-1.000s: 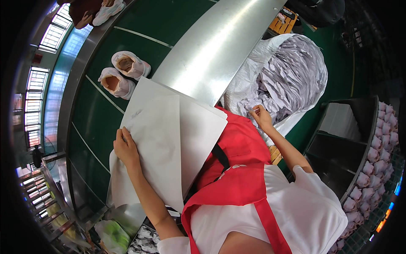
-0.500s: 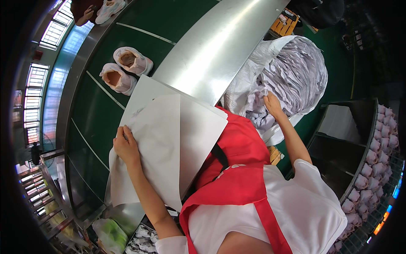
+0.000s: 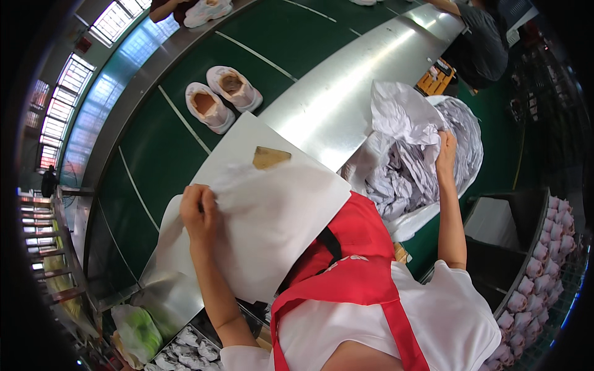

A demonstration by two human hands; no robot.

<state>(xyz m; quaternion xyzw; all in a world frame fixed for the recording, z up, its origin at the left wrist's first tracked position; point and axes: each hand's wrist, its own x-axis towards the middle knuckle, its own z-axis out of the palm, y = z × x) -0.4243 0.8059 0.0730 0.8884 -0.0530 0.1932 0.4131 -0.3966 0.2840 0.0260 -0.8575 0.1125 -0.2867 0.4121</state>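
My left hand (image 3: pixel 199 213) is closed on the edge of a large white paper sheet (image 3: pixel 247 210), whose upper part is smeared by motion. The sheet lies over a stack of white paper (image 3: pixel 303 154) at the edge of the metal table, and a small brown piece (image 3: pixel 271 157) shows on the stack. At the right, my right hand (image 3: pixel 445 154) grips a crumpled piece of white tissue paper (image 3: pixel 402 111), raised above an opened white sack (image 3: pixel 411 229). Inside the sack is a mass of wrinkled tissue paper (image 3: pixel 467 133).
Two pale pink shoes (image 3: pixel 210 108) stand on the green belt (image 3: pixel 167 136) beyond the stack. A smooth metal tabletop (image 3: pixel 334 99) runs to the far right, where a co-worker (image 3: pixel 482 43) sits. Wrapped pale bundles (image 3: pixel 529 266) fill a rack at right. Wadded paper (image 3: pixel 189 352) lies lower left.
My right hand has lifted a piece of tissue paper out of the sack. My left hand has pulled the sheet's edge, uncovering the brown piece. The view has shifted.
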